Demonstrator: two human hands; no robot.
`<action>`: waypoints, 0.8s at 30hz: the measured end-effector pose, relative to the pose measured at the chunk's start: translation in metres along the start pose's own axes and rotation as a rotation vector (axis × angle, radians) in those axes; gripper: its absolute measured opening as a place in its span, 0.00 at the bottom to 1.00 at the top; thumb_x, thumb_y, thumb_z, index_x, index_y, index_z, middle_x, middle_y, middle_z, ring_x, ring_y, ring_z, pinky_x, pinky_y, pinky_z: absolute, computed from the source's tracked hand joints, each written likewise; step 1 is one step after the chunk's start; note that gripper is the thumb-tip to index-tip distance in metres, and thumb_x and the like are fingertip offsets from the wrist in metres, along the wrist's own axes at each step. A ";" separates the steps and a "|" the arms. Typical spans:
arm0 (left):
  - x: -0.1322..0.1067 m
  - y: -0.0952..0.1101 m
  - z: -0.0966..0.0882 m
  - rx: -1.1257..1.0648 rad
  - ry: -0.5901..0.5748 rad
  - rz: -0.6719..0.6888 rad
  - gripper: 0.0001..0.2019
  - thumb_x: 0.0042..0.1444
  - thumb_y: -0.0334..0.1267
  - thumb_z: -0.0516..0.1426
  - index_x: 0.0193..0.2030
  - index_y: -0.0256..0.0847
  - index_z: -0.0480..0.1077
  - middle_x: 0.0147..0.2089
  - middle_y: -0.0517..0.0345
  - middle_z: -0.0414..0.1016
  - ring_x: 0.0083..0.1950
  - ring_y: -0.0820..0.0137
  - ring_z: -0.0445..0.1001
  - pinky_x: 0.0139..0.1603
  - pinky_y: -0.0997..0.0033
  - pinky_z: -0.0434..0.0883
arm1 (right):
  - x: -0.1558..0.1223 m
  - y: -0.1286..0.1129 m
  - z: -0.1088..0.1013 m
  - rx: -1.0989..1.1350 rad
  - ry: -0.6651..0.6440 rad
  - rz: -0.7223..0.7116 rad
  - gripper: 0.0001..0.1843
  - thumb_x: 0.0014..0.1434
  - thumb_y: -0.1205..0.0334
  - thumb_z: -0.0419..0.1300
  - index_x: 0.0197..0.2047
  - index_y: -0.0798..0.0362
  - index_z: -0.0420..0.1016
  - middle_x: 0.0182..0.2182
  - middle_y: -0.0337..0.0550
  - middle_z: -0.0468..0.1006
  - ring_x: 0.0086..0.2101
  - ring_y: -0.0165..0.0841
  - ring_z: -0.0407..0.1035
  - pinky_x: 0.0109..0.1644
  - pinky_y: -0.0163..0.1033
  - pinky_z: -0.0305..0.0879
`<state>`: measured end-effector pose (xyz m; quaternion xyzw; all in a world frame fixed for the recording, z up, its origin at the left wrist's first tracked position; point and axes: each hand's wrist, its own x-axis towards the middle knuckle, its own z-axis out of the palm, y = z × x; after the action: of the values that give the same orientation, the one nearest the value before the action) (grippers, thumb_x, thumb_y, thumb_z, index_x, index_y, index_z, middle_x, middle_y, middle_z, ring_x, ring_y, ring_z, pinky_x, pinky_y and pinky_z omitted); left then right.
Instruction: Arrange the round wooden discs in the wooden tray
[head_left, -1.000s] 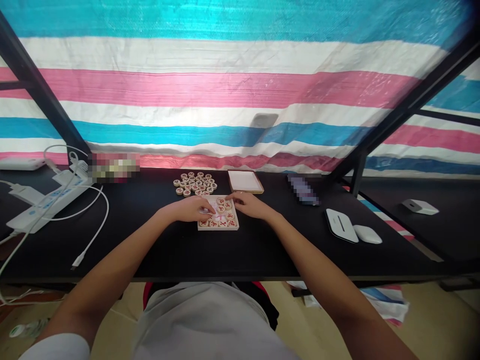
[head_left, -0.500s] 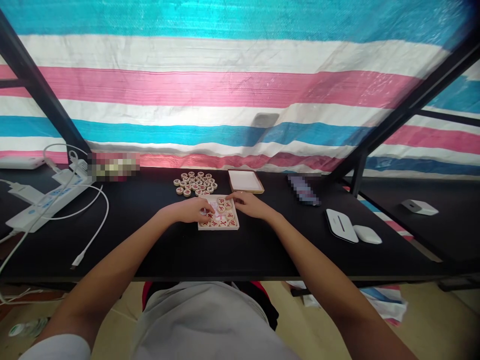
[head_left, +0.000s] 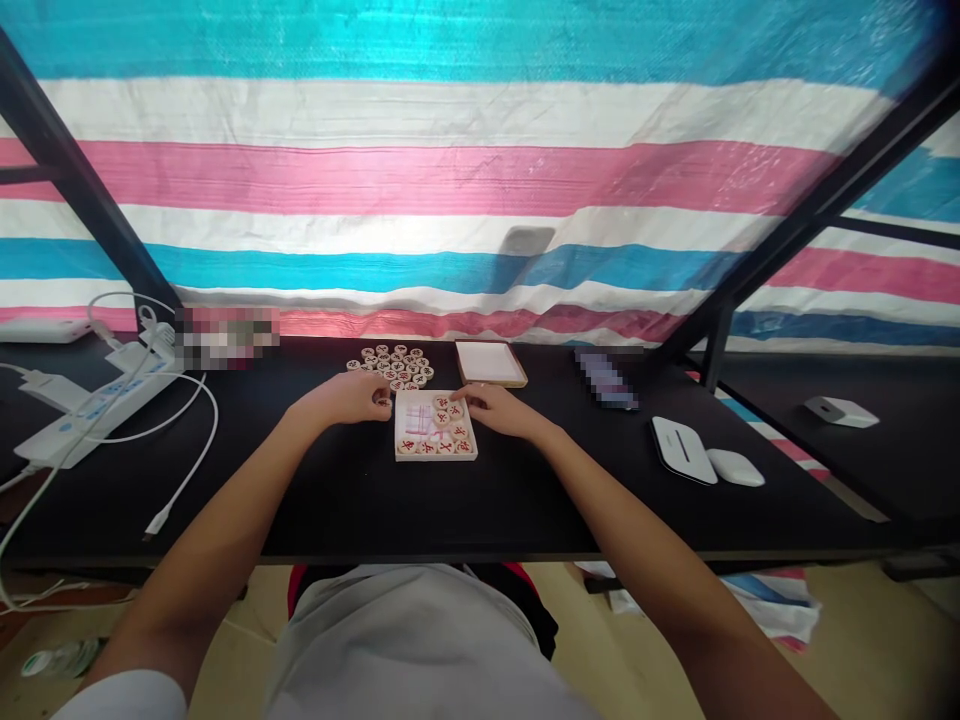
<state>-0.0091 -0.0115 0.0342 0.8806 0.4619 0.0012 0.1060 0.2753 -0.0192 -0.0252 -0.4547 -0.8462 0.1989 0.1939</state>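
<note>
My left hand (head_left: pixel 354 399) is just left of a shallow white box (head_left: pixel 400 425), its fingers pinched on a xiangqi piece (head_left: pixel 384 403). In the box, red-marked xiangqi pieces line the near side and sit in the right half, while the left part shows the box's pink-lined bottom. My right hand (head_left: pixel 491 408) is closed on the box's upper right edge, with a fingertip over the rim beside a piece (head_left: pixel 441 402). Behind my left hand, a cluster of loose xiangqi pieces (head_left: pixel 397 364) lies on the black table, partly hidden by the hand.
The box lid (head_left: pixel 491 363) lies inner side up behind the box. To the right are a phone (head_left: pixel 604 379), a white flat device (head_left: pixel 682 451) and a white earphone case (head_left: pixel 736 467). A power strip (head_left: pixel 97 407) with white cables occupies the left side of the black table (head_left: pixel 450 510).
My left hand has moved out of the box, up and to the left, with a piece between its fingers. My right hand has stayed at the box's edge.
</note>
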 end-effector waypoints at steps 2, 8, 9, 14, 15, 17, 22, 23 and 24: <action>-0.001 -0.006 -0.001 -0.009 -0.110 -0.084 0.11 0.48 0.45 0.54 0.35 0.42 0.70 0.36 0.57 0.75 0.33 0.66 0.71 0.29 0.71 0.61 | 0.000 0.000 0.000 0.005 0.001 0.002 0.19 0.57 0.71 0.52 0.49 0.53 0.75 0.35 0.43 0.75 0.32 0.30 0.66 0.40 0.36 0.61; 0.004 -0.008 0.006 0.060 -0.024 -0.127 0.09 0.54 0.42 0.51 0.39 0.42 0.66 0.37 0.54 0.75 0.35 0.65 0.71 0.29 0.71 0.59 | 0.000 0.001 0.001 0.018 -0.004 -0.001 0.19 0.57 0.71 0.52 0.50 0.53 0.75 0.34 0.43 0.74 0.31 0.30 0.66 0.39 0.36 0.61; 0.005 -0.007 0.008 0.083 -0.001 -0.122 0.08 0.54 0.41 0.50 0.38 0.41 0.65 0.37 0.53 0.75 0.35 0.65 0.71 0.30 0.71 0.59 | 0.000 0.001 0.001 0.018 -0.003 -0.004 0.19 0.57 0.71 0.52 0.49 0.53 0.75 0.34 0.43 0.74 0.31 0.30 0.66 0.39 0.36 0.61; 0.010 -0.006 0.014 0.086 0.016 -0.066 0.06 0.56 0.38 0.50 0.33 0.41 0.67 0.35 0.54 0.75 0.34 0.66 0.71 0.30 0.71 0.60 | 0.000 0.002 0.001 0.025 0.004 -0.003 0.19 0.57 0.71 0.52 0.49 0.53 0.75 0.33 0.42 0.74 0.31 0.30 0.65 0.38 0.36 0.61; 0.010 -0.005 0.014 0.082 0.021 -0.056 0.07 0.56 0.39 0.50 0.33 0.41 0.67 0.35 0.54 0.75 0.34 0.66 0.71 0.31 0.71 0.61 | 0.000 0.002 0.001 0.025 0.005 -0.003 0.19 0.57 0.71 0.52 0.49 0.53 0.75 0.34 0.42 0.74 0.31 0.30 0.65 0.38 0.36 0.61; 0.010 -0.004 0.014 0.081 0.027 -0.039 0.08 0.56 0.39 0.50 0.34 0.41 0.68 0.36 0.55 0.75 0.36 0.66 0.72 0.32 0.71 0.61 | 0.000 0.002 0.001 0.019 0.005 -0.008 0.19 0.57 0.71 0.52 0.49 0.53 0.75 0.34 0.42 0.74 0.31 0.30 0.65 0.38 0.36 0.61; 0.006 0.001 0.011 0.104 0.047 -0.034 0.09 0.58 0.41 0.49 0.34 0.41 0.68 0.38 0.55 0.75 0.38 0.65 0.72 0.32 0.72 0.61 | 0.001 0.002 0.001 0.007 0.003 -0.002 0.19 0.57 0.71 0.52 0.51 0.53 0.74 0.34 0.43 0.74 0.31 0.30 0.66 0.38 0.36 0.62; 0.006 0.002 0.010 0.104 0.065 -0.019 0.10 0.58 0.41 0.49 0.34 0.41 0.69 0.38 0.55 0.75 0.38 0.65 0.72 0.32 0.72 0.62 | 0.001 0.002 0.001 0.004 0.001 -0.001 0.20 0.57 0.71 0.52 0.51 0.53 0.74 0.34 0.43 0.74 0.31 0.30 0.66 0.39 0.36 0.62; 0.006 0.004 0.011 0.103 0.088 0.006 0.10 0.59 0.41 0.49 0.35 0.41 0.69 0.38 0.55 0.75 0.39 0.65 0.72 0.33 0.72 0.62 | 0.001 0.003 0.001 -0.002 -0.001 -0.002 0.20 0.58 0.71 0.52 0.51 0.53 0.74 0.34 0.43 0.74 0.32 0.30 0.66 0.40 0.37 0.62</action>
<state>-0.0015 -0.0104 0.0237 0.8853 0.4629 0.0163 0.0404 0.2761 -0.0176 -0.0276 -0.4539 -0.8470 0.1981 0.1934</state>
